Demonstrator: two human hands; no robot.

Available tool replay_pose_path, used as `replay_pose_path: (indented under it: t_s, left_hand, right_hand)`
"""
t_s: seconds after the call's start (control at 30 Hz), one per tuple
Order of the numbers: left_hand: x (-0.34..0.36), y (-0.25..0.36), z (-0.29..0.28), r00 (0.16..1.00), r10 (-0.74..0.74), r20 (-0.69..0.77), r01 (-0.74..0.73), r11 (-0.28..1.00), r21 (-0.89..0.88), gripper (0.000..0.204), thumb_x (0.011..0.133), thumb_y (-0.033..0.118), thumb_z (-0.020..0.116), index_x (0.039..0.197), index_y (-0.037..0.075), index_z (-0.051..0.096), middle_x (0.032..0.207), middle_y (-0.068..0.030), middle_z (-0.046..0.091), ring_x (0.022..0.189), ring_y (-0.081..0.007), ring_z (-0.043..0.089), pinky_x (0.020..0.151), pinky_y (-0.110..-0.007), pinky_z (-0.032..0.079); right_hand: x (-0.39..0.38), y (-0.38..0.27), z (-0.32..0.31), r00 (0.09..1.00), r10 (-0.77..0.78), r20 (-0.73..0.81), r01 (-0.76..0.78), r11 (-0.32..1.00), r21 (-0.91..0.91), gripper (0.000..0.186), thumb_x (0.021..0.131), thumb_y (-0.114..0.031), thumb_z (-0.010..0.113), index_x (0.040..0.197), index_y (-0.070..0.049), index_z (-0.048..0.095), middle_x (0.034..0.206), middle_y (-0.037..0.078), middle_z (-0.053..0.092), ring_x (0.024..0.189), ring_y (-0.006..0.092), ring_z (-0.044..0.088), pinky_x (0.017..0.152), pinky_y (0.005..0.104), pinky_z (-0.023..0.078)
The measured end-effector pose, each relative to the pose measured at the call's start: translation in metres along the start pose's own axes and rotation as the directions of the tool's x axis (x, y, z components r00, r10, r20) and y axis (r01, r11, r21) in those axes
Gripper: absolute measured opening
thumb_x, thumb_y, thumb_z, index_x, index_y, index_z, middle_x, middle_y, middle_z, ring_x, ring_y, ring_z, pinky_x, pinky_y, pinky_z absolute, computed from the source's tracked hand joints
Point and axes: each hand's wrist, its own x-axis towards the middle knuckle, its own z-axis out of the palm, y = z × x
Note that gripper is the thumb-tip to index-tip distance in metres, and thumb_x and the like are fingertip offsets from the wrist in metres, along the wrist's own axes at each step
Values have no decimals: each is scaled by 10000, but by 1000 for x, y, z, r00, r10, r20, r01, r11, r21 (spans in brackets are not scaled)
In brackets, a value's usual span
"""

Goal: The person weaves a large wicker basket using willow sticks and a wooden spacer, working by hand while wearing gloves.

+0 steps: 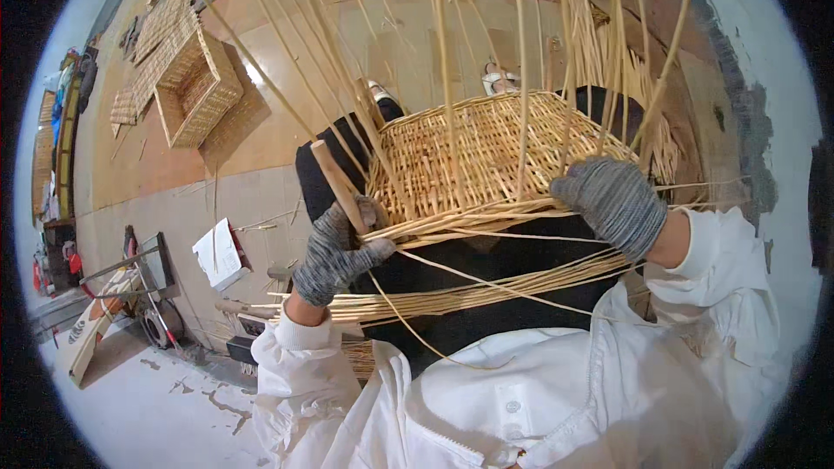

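A half-woven wicker basket [469,152] lies across my lap, its flat weave facing up and long upright stakes [521,61] rising from its edges. My left hand [334,247], in a grey knit glove, is closed at the near left corner around the lower end of a thick wooden stick [337,182]. Its thumb points right along the woven edge. My right hand [612,207], gloved alike, is closed over the near right edge, and its fingertips are partly hidden. Loose weaving rods [512,285] trail from the near edge toward my chest.
A bundle of rods [469,302] lies across my lap. More rods [665,143] stand to the right. Finished woven baskets [200,91] sit on the floor at far left. White paper [219,254] and a wheeled frame [158,317] are on the left.
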Motion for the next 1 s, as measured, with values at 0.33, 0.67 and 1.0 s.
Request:
replay_pose_path:
  t_s: [0.33,0.67,1.0]
  left_hand:
    - [-1,-7,-13,995,-42,92,36,998,60,573,619,141,837,1067,57,489,1004,-19,525,930,-150,493,857,-300,408]
    - [5,-15,-19,981,104,162,-124,985,117,467,682,201,797,1006,17,516,870,-24,584,816,-115,527,753,-273,464]
    - [4,-11,-7,999,30,40,-29,999,-38,355,680,126,784,893,36,515,797,-6,544,754,-102,493,724,-261,444]
  right_hand:
    - [14,-3,-14,947,226,229,-292,902,317,184,813,-153,569,888,1,635,805,166,628,756,322,606,700,387,476]
    - [20,-3,-17,954,270,129,-297,911,286,126,743,-144,607,787,-27,606,746,186,592,716,349,583,648,403,467]
    - [26,-17,-32,952,-70,297,129,975,-183,264,839,-135,479,1080,-70,566,619,143,568,562,289,599,494,405,478]
